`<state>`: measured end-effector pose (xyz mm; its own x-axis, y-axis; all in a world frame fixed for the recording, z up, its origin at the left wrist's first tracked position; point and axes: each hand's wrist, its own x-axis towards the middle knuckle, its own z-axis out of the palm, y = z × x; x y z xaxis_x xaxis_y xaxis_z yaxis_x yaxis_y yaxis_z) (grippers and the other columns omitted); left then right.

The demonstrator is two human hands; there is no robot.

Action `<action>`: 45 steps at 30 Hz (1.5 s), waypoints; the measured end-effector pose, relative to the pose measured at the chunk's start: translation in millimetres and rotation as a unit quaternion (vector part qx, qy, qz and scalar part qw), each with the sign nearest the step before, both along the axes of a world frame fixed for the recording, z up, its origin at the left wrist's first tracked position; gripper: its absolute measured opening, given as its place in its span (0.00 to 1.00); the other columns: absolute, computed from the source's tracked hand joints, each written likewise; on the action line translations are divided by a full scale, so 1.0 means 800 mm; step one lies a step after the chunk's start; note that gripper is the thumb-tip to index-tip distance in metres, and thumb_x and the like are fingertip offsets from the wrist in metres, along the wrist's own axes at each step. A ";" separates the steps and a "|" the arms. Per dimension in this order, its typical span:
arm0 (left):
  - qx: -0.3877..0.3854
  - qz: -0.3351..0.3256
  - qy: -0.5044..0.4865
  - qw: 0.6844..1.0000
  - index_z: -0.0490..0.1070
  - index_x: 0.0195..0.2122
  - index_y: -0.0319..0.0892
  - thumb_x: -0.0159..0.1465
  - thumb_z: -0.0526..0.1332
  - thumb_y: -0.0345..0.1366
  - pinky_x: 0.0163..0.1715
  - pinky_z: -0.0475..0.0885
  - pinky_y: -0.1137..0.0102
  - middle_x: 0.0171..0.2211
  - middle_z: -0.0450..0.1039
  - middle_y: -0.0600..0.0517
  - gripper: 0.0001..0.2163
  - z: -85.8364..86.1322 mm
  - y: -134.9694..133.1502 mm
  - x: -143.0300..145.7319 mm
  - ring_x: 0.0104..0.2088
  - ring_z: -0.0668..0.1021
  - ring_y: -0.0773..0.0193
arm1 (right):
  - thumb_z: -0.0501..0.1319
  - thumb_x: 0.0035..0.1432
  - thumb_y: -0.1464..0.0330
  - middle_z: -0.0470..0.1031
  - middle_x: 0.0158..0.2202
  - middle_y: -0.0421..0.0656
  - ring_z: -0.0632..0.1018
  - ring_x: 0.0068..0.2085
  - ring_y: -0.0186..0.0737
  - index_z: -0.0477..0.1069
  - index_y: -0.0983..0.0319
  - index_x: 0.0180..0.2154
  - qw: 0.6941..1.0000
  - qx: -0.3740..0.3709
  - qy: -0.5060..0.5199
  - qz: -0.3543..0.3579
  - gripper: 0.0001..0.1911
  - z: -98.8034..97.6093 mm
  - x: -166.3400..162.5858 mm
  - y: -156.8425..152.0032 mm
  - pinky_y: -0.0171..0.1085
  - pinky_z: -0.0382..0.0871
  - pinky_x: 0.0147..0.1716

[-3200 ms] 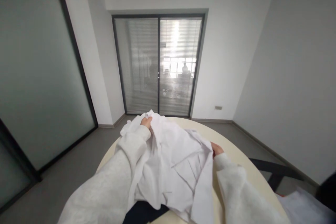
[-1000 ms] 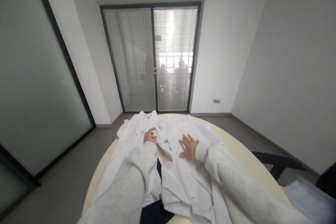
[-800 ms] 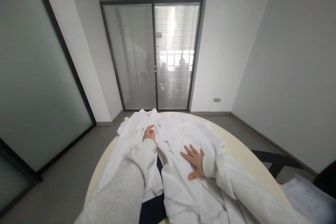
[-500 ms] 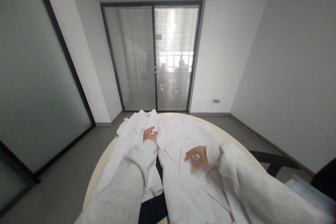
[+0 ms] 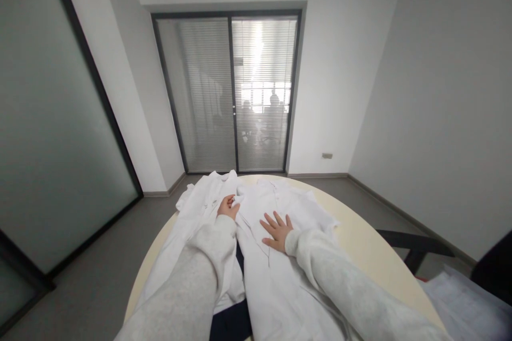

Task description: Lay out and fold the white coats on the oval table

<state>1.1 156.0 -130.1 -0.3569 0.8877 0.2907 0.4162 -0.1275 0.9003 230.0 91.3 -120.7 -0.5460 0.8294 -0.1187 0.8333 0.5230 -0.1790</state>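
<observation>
Two white garments lie side by side on a round table, both long and coat-like. On the right-hand white coat (image 5: 288, 287) my right hand (image 5: 277, 233) rests palm down with its fingers spread. My left hand (image 5: 228, 207) is where the two garments meet, its thumb and fingers pinching a bit of the right-hand coat's edge. Left of that, the other white garment (image 5: 200, 205) has its collar at the table's far edge, and my left sleeve covers part of it. Dark navy cloth (image 5: 232, 322) shows between them at the near side.
The pale round table (image 5: 360, 256) shows its rim on both sides. A dark chair part (image 5: 416, 242) and a translucent plastic-like bundle (image 5: 468, 298) are at the right. Beyond the table stands a glass door (image 5: 236, 96) with blinds, and silhouettes of people show behind it.
My right hand has moved a little left and flattened from a bent, blurred pose onto the coat. My left hand's fingers have closed at the coat's edge. The right-hand coat's far right part looks more spread.
</observation>
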 end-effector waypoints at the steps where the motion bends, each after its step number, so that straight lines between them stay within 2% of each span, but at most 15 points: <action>1: 0.016 -0.009 -0.019 1.000 0.66 0.46 0.41 0.53 0.59 0.28 0.37 0.71 0.72 0.39 0.72 0.49 0.18 0.001 0.002 0.000 0.36 0.75 0.66 | 0.42 0.52 0.42 0.34 0.65 0.39 0.34 0.62 0.57 0.39 0.49 0.61 1.000 -0.011 -0.003 0.006 0.39 0.003 0.000 0.002 0.66 0.25 0.51; 4: 0.033 -0.006 -0.023 0.999 0.66 0.46 0.42 0.52 0.59 0.27 0.38 0.71 0.73 0.40 0.72 0.50 0.19 0.002 0.003 -0.002 0.37 0.75 0.66 | 0.55 0.46 0.45 0.39 0.64 0.38 0.40 0.62 0.58 0.46 0.46 0.60 0.999 -0.047 -0.007 0.014 0.41 0.020 -0.005 0.013 0.65 0.34 0.53; 6: 0.007 0.028 0.025 0.999 0.67 0.46 0.42 0.50 0.60 0.26 0.39 0.70 0.72 0.41 0.70 0.49 0.20 0.000 0.002 -0.005 0.38 0.75 0.65 | 0.61 0.45 0.51 0.50 0.62 0.41 0.51 0.61 0.54 0.58 0.49 0.56 0.998 -0.058 0.000 0.015 0.36 0.033 -0.013 0.022 0.55 0.45 0.55; 9: -0.021 0.056 0.077 0.995 0.67 0.45 0.40 0.48 0.62 0.28 0.42 0.68 0.70 0.42 0.69 0.47 0.21 -0.005 0.003 -0.009 0.41 0.74 0.62 | 0.55 0.54 0.56 0.69 0.50 0.48 0.69 0.50 0.46 0.71 0.60 0.46 0.999 -0.045 0.008 0.001 0.22 0.046 -0.029 0.026 0.41 0.59 0.49; 11: -0.021 0.045 0.081 0.995 0.67 0.45 0.39 0.49 0.63 0.30 0.43 0.68 0.70 0.42 0.70 0.46 0.20 -0.010 0.005 -0.010 0.41 0.74 0.62 | 0.49 0.57 0.53 0.74 0.39 0.51 0.73 0.42 0.45 0.75 0.63 0.38 0.999 -0.035 0.004 -0.011 0.24 0.045 -0.041 0.017 0.40 0.63 0.42; 13: -0.021 0.037 0.074 0.996 0.67 0.44 0.39 0.50 0.63 0.32 0.43 0.68 0.69 0.41 0.70 0.46 0.18 -0.015 0.009 -0.010 0.41 0.74 0.62 | 0.49 0.55 0.50 0.74 0.33 0.49 0.73 0.37 0.42 0.75 0.63 0.32 0.999 -0.034 0.018 -0.002 0.27 0.037 -0.050 -0.002 0.38 0.63 0.38; 18: -0.014 0.019 0.050 0.998 0.68 0.41 0.39 0.52 0.63 0.32 0.42 0.68 0.70 0.39 0.72 0.47 0.15 -0.024 0.018 -0.010 0.40 0.75 0.63 | 0.62 0.44 0.54 0.71 0.37 0.47 0.70 0.40 0.43 0.71 0.62 0.28 0.997 -0.040 0.060 0.031 0.17 0.029 -0.057 -0.053 0.37 0.61 0.36; 23: 0.003 -0.011 0.004 1.000 0.69 0.41 0.39 0.52 0.62 0.30 0.41 0.70 0.71 0.38 0.73 0.49 0.13 -0.016 0.014 -0.004 0.39 0.75 0.65 | 0.62 0.42 0.60 0.73 0.29 0.40 0.73 0.35 0.42 0.66 0.60 0.25 0.996 -0.078 0.007 0.039 0.11 0.057 -0.051 -0.081 0.46 0.54 0.42; 28: 0.049 -0.092 -0.018 0.994 0.70 0.43 0.41 0.53 0.60 0.29 0.39 0.71 0.71 0.42 0.73 0.49 0.15 0.010 -0.009 0.011 0.40 0.75 0.64 | 0.58 0.46 0.66 0.73 0.30 0.40 0.73 0.36 0.41 0.63 0.60 0.27 0.994 -0.041 0.064 0.078 0.06 0.086 -0.041 -0.099 0.45 0.55 0.44; 32: 0.081 -0.231 -0.054 0.968 0.68 0.46 0.40 0.55 0.59 0.32 0.43 0.70 0.69 0.47 0.71 0.48 0.16 0.025 -0.032 0.029 0.45 0.73 0.62 | 0.55 0.48 0.65 0.71 0.28 0.39 0.72 0.29 0.34 0.60 0.60 0.30 0.979 -0.129 0.134 0.089 0.06 0.101 -0.034 -0.117 0.32 0.60 0.28; 36: 0.051 -0.358 -0.048 0.931 0.69 0.47 0.41 0.57 0.59 0.39 0.49 0.67 0.66 0.48 0.70 0.47 0.17 0.030 -0.052 0.052 0.48 0.72 0.60 | 0.61 0.46 0.65 0.71 0.27 0.37 0.71 0.27 0.32 0.60 0.60 0.31 0.952 -0.242 0.151 0.116 0.11 0.095 -0.031 -0.134 0.29 0.61 0.25; 39: 0.014 -0.446 0.002 0.895 0.70 0.47 0.43 0.58 0.58 0.41 0.51 0.65 0.64 0.48 0.71 0.49 0.17 0.023 -0.066 0.065 0.49 0.72 0.60 | 0.65 0.42 0.56 0.71 0.25 0.38 0.73 0.25 0.33 0.60 0.61 0.32 0.882 -0.427 0.150 0.132 0.21 0.081 -0.021 -0.129 0.32 0.64 0.25; 42: -0.007 -0.467 0.084 0.880 0.72 0.44 0.45 0.59 0.57 0.42 0.53 0.62 0.64 0.46 0.72 0.51 0.14 0.010 -0.072 0.069 0.50 0.71 0.60 | 0.64 0.36 0.46 0.73 0.26 0.40 0.75 0.22 0.37 0.60 0.61 0.33 0.794 -0.570 0.183 0.104 0.30 0.073 0.001 -0.094 0.37 0.68 0.24; 43: -0.011 -0.463 0.113 0.879 0.72 0.44 0.45 0.59 0.56 0.43 0.54 0.62 0.65 0.46 0.72 0.52 0.14 0.006 -0.071 0.069 0.51 0.71 0.60 | 0.63 0.37 0.45 0.74 0.27 0.41 0.76 0.22 0.38 0.60 0.61 0.35 0.797 -0.563 0.201 0.082 0.31 0.073 0.009 -0.076 0.37 0.69 0.24; 45: -0.013 -0.454 0.161 0.876 0.72 0.45 0.44 0.61 0.54 0.43 0.54 0.61 0.66 0.47 0.71 0.51 0.15 -0.001 -0.067 0.067 0.52 0.69 0.62 | 0.59 0.47 0.49 0.75 0.28 0.42 0.77 0.24 0.38 0.60 0.61 0.37 0.848 -0.477 0.230 0.024 0.25 0.073 0.024 -0.035 0.36 0.69 0.24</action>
<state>55.0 102.6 -131.3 0.5963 0.7712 0.2230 0.3864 -0.5191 0.7624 249.0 63.5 -62.0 -0.7468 0.4514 -0.4884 0.5430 -0.0102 -0.8397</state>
